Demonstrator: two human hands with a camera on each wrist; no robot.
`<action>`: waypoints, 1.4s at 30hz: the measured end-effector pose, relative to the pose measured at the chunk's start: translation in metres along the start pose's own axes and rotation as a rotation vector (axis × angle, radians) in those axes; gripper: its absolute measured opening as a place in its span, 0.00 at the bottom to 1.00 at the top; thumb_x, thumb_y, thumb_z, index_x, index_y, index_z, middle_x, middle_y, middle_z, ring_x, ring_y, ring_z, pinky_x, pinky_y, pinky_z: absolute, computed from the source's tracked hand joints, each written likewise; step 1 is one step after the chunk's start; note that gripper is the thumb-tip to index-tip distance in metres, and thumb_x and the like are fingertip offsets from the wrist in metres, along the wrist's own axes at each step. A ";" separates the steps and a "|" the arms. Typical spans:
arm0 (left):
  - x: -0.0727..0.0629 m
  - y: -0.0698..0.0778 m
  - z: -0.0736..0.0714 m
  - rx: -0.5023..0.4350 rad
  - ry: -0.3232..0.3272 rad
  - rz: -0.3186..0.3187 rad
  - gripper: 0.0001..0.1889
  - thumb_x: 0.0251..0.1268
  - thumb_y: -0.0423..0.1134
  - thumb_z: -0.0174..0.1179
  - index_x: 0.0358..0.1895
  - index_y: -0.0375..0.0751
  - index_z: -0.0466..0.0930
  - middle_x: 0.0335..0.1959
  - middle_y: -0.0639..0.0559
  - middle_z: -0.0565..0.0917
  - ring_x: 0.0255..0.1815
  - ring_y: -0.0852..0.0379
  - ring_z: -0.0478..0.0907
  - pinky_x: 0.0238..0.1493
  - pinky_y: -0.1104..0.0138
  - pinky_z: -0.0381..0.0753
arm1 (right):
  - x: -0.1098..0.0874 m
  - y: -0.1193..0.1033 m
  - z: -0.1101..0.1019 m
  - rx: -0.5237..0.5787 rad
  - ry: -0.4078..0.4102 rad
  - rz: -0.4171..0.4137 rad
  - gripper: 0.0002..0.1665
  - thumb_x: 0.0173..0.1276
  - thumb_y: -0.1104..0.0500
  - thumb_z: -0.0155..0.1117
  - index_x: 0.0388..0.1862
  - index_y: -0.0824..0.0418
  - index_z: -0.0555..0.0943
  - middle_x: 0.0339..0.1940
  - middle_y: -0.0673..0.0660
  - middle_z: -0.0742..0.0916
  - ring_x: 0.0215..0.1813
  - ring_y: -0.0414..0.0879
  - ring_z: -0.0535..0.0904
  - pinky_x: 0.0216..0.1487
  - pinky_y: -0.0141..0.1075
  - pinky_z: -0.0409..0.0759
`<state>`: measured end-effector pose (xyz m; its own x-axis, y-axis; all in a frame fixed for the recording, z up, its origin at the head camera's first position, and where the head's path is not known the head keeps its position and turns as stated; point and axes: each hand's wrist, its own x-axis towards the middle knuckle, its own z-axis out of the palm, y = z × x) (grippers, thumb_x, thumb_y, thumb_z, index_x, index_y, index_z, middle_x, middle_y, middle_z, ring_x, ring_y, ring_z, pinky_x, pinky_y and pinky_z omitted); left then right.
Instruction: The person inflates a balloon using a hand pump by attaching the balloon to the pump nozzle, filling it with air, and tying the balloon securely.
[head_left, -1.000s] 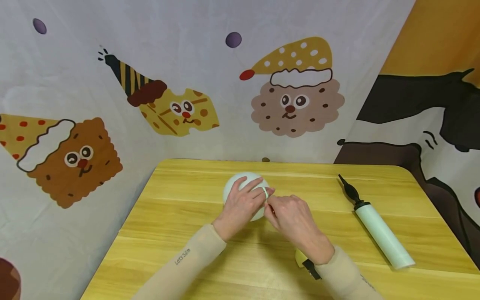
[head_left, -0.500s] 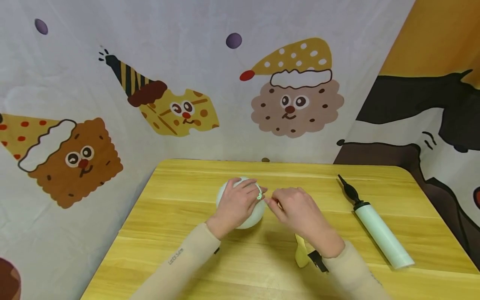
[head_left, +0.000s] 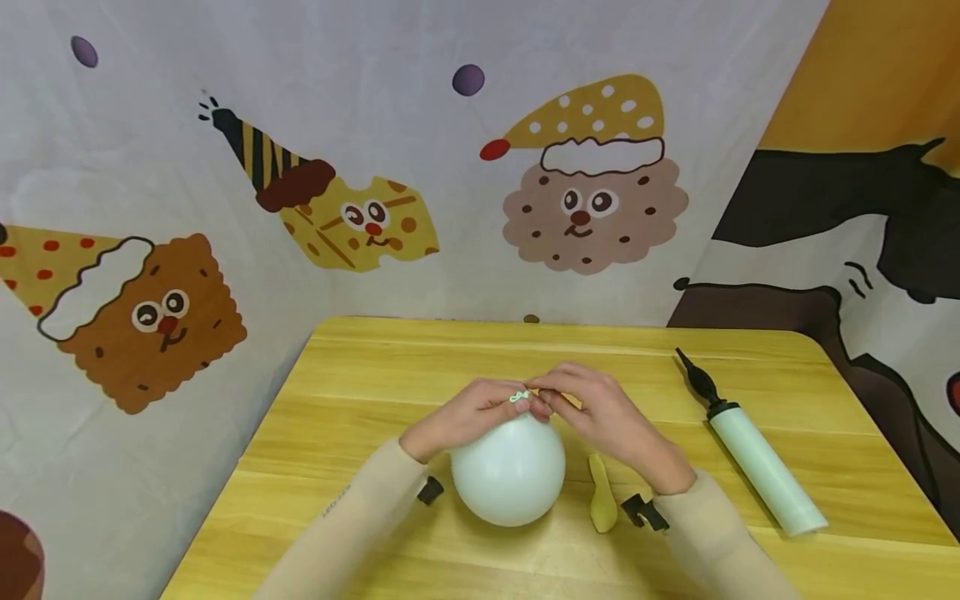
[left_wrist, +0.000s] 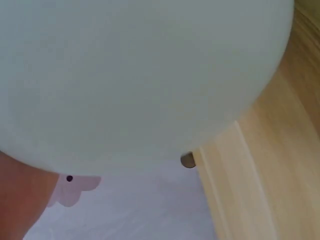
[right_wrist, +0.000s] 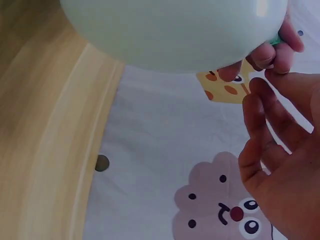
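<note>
Head view | left hand [head_left: 472, 415] pinches balloon [head_left: 508, 475] by neck [head_left: 519, 397] | right hand [head_left: 611, 417] half-curled, can't tell hold | slip might leak air

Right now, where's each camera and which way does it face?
Head: worn there, looking forward and down at the balloon; left hand, right hand, sleeves show.
Left wrist: worn there, facing past balloon toward table and backdrop; some skin shows.
Right wrist: worn there, facing balloon and backdrop; right hand, left fingers show.
Shared: both wrist views show balloon, table, backdrop.
</note>
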<state>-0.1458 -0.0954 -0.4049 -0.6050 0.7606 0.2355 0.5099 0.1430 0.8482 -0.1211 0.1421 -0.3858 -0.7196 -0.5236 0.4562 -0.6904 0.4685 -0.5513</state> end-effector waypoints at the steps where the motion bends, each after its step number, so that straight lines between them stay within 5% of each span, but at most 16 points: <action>1: 0.000 -0.001 0.000 -0.034 -0.015 -0.009 0.14 0.84 0.37 0.50 0.55 0.39 0.86 0.53 0.50 0.88 0.61 0.59 0.81 0.64 0.61 0.78 | 0.000 0.001 0.000 0.012 -0.005 0.001 0.15 0.72 0.67 0.69 0.54 0.55 0.89 0.46 0.46 0.88 0.44 0.39 0.82 0.40 0.34 0.84; 11: -0.004 -0.006 -0.004 -0.251 -0.105 -0.061 0.18 0.86 0.43 0.48 0.54 0.35 0.85 0.51 0.47 0.88 0.61 0.55 0.81 0.65 0.59 0.79 | 0.000 0.001 0.006 -0.009 0.065 -0.143 0.16 0.61 0.70 0.78 0.46 0.57 0.91 0.42 0.47 0.88 0.42 0.40 0.84 0.38 0.35 0.86; 29: -0.003 -0.009 -0.002 -0.290 -0.191 -0.076 0.21 0.86 0.46 0.47 0.51 0.34 0.86 0.52 0.46 0.87 0.61 0.56 0.80 0.62 0.58 0.82 | 0.000 -0.013 0.003 -0.230 0.017 -0.155 0.10 0.60 0.66 0.80 0.39 0.56 0.89 0.37 0.46 0.87 0.38 0.40 0.81 0.37 0.31 0.83; 42: -0.002 -0.013 0.000 -0.307 -0.188 -0.072 0.21 0.86 0.46 0.47 0.50 0.33 0.86 0.50 0.45 0.88 0.60 0.56 0.81 0.61 0.57 0.82 | 0.002 -0.011 0.007 -0.286 0.038 -0.266 0.12 0.58 0.71 0.79 0.36 0.59 0.87 0.35 0.49 0.86 0.39 0.43 0.83 0.45 0.41 0.85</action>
<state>-0.1517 -0.0988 -0.4163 -0.4953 0.8626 0.1034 0.2457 0.0250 0.9690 -0.1143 0.1308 -0.3834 -0.5115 -0.6288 0.5857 -0.8421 0.5024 -0.1960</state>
